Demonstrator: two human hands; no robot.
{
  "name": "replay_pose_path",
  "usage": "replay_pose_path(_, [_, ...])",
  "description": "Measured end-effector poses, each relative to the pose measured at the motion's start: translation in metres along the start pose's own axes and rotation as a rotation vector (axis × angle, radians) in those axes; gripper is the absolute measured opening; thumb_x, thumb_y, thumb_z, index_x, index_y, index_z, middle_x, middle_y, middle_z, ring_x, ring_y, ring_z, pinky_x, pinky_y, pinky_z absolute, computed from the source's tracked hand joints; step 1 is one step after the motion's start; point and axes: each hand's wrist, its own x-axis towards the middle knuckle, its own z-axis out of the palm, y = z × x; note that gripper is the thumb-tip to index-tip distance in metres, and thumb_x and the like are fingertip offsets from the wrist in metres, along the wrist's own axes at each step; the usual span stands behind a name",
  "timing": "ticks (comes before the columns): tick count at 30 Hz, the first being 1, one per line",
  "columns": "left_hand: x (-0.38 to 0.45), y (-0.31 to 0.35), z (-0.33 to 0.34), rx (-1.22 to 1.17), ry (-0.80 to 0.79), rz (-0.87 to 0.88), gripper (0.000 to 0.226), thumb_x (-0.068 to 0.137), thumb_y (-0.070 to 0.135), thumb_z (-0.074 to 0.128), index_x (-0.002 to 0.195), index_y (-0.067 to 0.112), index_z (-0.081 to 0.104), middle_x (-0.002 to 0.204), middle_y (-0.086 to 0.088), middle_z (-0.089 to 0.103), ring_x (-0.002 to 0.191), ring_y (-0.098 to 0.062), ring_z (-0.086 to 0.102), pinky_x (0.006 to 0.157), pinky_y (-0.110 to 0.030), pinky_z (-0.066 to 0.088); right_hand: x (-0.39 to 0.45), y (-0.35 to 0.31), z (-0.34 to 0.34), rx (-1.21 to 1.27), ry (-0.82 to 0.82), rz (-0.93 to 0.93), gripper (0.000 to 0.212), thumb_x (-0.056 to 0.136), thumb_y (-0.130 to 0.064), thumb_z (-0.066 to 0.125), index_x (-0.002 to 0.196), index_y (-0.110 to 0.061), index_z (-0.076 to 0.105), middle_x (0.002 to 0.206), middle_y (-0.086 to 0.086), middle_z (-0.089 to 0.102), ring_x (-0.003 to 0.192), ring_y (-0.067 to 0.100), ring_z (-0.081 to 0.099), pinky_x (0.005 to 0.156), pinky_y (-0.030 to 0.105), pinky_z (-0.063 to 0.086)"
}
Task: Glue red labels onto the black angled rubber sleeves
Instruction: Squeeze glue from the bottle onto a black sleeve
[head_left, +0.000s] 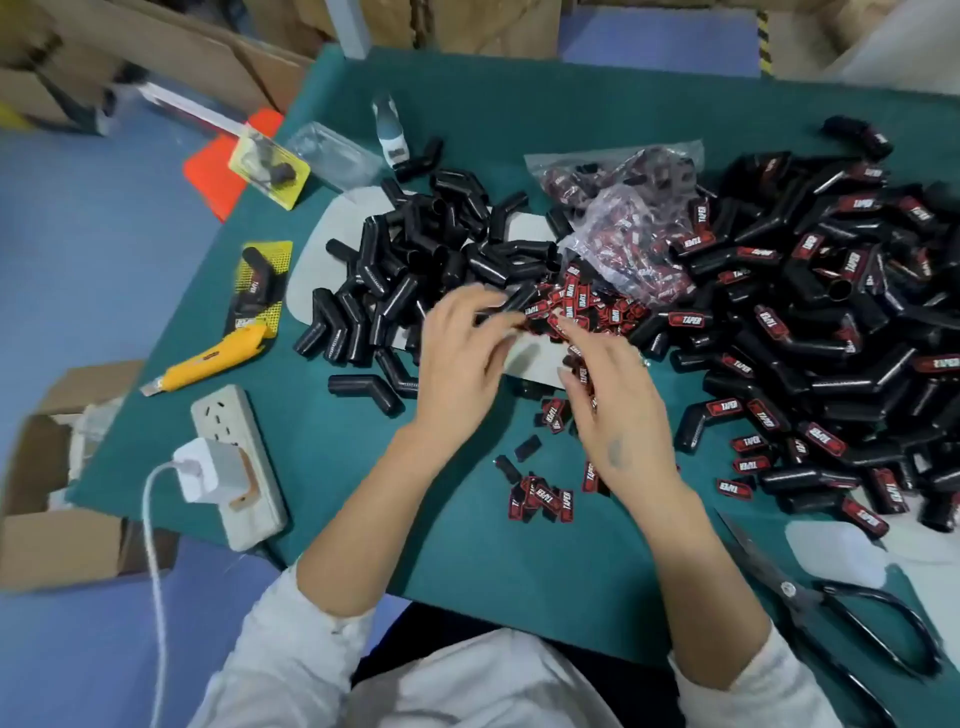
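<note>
A heap of plain black angled rubber sleeves (415, 254) lies at the middle left of the green table (467, 545). A larger heap of sleeves bearing red labels (831, 322) fills the right. Loose red labels (576, 301) are piled between the heaps, and more (543, 501) lie nearer me. My left hand (462, 358) grips a black sleeve (511, 304) at the label pile's edge. My right hand (613, 400) reaches into the loose labels with curled fingers; whether it pinches a label is hidden.
A glue bottle (390, 132) stands at the back. Plastic bags of labels (618, 228) lie between the heaps. A yellow utility knife (218, 358), a power strip (239, 462) with a charger, black scissors (831, 597) at the right front, and cardboard boxes (57, 493) off the left edge.
</note>
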Motion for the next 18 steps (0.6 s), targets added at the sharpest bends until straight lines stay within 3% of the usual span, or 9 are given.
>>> replay_pose_path(5, [0.027, -0.028, -0.006, 0.282, -0.081, -0.125, 0.037, 0.095, 0.025, 0.076, 0.13, 0.012, 0.069, 0.154, -0.017, 0.05, 0.151, -0.041, 0.034, 0.123, -0.059, 0.025, 0.019, 0.011, 0.017, -0.037, 0.023, 0.001, 0.056, 0.105, -0.014, 0.061, 0.158, -0.017, 0.044, 0.145, 0.006, 0.052, 0.136, 0.028, 0.046, 0.107, 0.046, 0.048])
replay_pose_path(9, [0.023, -0.037, -0.003, 0.381, -0.15, -0.102, 0.028, 0.09, 0.037, 0.079, 0.107, 0.016, 0.076, 0.154, -0.015, 0.052, 0.153, -0.042, 0.033, 0.126, -0.059, 0.019, 0.018, 0.017, 0.023, -0.061, -0.005, -0.005, 0.054, 0.104, -0.013, 0.062, 0.156, -0.016, 0.047, 0.147, 0.009, 0.051, 0.143, 0.03, 0.043, 0.108, 0.05, 0.048])
replay_pose_path(14, [0.018, -0.04, -0.004, 0.304, -0.121, -0.096, 0.025, 0.085, 0.038, 0.085, 0.095, 0.016, 0.076, 0.153, -0.013, 0.052, 0.154, -0.042, 0.03, 0.127, -0.057, 0.014, 0.011, 0.019, 0.023, -0.057, 0.007, -0.009, 0.047, 0.103, -0.009, 0.064, 0.149, -0.011, 0.055, 0.144, 0.01, 0.055, 0.145, 0.029, 0.044, 0.108, 0.052, 0.048])
replay_pose_path(18, [0.01, -0.035, -0.011, 0.121, -0.088, -0.058, 0.025, 0.093, 0.038, 0.079, 0.104, 0.015, 0.077, 0.148, -0.014, 0.055, 0.152, -0.04, 0.033, 0.124, -0.061, 0.02, 0.007, 0.018, 0.018, 0.014, 0.057, -0.017, 0.048, 0.104, -0.011, 0.063, 0.151, -0.013, 0.054, 0.146, 0.006, 0.053, 0.145, 0.022, 0.044, 0.112, 0.043, 0.047])
